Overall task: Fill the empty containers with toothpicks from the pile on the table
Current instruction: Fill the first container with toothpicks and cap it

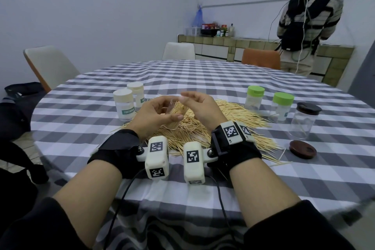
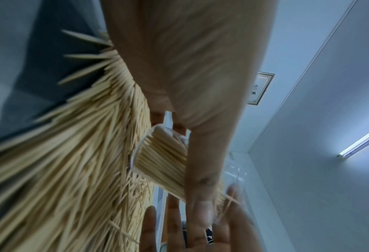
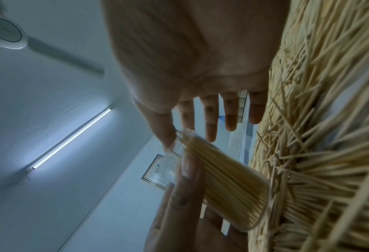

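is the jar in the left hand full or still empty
Nearly full. The clear jar that the left hand holds is packed with toothpicks lying side by side; only a short stretch near its mouth looks empty.

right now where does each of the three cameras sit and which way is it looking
Head: worn on the head, looking forward and down at the grey checked round table; both forearms, left hand, right hand.
Left wrist: at the left wrist, looking along the palm and upward toward the ceiling; left thumb across the clear toothpick-filled container.
Right wrist: at the right wrist, looking likewise upward; right fingers spread, open.
Shared: all show that container and the loose pile of pale wooden toothpicks.
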